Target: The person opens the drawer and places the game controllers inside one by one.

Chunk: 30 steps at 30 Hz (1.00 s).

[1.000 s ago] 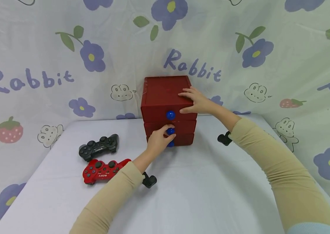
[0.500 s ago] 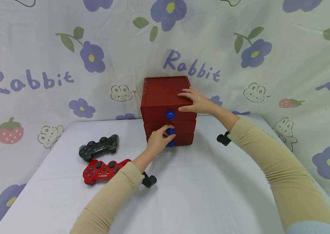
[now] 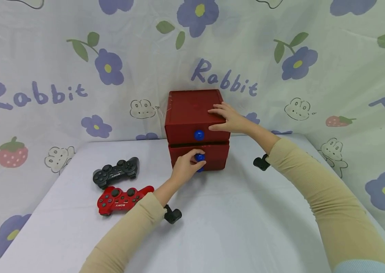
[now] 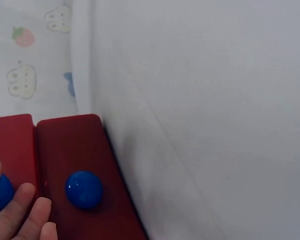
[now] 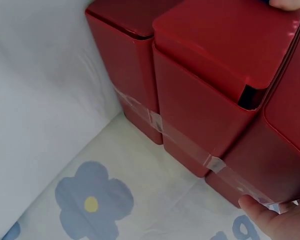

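A red three-drawer box [image 3: 192, 108] stands at the back of the table, with a round blue knob on each drawer. My left hand [image 3: 186, 167] pinches the middle drawer's knob [image 3: 200, 157] between thumb and fingers. That middle drawer [image 5: 220, 45] is pulled out a little, with a dark gap above its front. The bottom drawer's knob [image 4: 84, 190] shows beside the left fingers in the left wrist view. My right hand [image 3: 231, 118] rests with fingers spread on the box's top right edge. The top drawer's knob [image 3: 199, 135] is untouched.
A black game controller [image 3: 115, 172] and a red game controller [image 3: 120, 199] lie on the white tabletop [image 3: 240, 227] to the left. The left forearm partly covers the red one. A patterned cloth [image 3: 137, 64] hangs behind the box. Clear tape [image 5: 185, 142] runs across the box's side.
My left hand has pulled the middle drawer slightly outward, and a dark gap has appeared under the top drawer. The right hand has stayed on the box.
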Each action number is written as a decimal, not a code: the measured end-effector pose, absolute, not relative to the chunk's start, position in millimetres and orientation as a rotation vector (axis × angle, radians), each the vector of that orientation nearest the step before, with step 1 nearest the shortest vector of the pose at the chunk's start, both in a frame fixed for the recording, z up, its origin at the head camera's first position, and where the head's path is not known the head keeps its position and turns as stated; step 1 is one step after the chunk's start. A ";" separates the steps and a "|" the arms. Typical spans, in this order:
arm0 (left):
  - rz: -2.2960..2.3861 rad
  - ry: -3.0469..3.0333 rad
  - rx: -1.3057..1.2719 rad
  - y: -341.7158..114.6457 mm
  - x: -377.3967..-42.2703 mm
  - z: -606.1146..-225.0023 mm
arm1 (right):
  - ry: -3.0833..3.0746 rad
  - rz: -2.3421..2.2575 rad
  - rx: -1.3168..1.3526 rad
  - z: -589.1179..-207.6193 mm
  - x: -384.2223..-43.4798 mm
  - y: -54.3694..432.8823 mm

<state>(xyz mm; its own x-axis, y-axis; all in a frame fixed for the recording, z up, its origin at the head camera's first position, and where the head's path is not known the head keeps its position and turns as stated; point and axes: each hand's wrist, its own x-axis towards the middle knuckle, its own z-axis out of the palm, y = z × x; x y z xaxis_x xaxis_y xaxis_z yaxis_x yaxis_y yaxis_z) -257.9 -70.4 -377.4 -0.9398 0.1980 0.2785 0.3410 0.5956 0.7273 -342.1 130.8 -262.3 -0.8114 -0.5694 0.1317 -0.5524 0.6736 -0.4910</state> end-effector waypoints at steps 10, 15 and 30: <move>-1.251 -2.645 -0.502 -72.8 -246.7 -377.4 | 2.853 -0.826 -0.948 -263.3 -342.8 130.6; -1.238 -2.655 -0.500 -73.7 -243.8 -378.4 | 2.851 -0.823 -0.954 -263.8 -343.4 130.7; -1.227 -2.667 -0.534 -75.5 -230.4 -376.8 | 2.845 -0.832 -0.953 -262.8 -341.2 130.6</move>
<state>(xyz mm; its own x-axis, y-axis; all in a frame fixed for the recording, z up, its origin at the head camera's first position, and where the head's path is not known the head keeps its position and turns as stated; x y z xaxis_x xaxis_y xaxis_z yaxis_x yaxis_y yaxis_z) -230.4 -75.5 -376.8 -0.9240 0.2530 0.2867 0.3823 0.6004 0.7023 -341.2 130.6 -262.8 -0.8122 -0.5668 0.1382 -0.5520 0.6700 -0.4964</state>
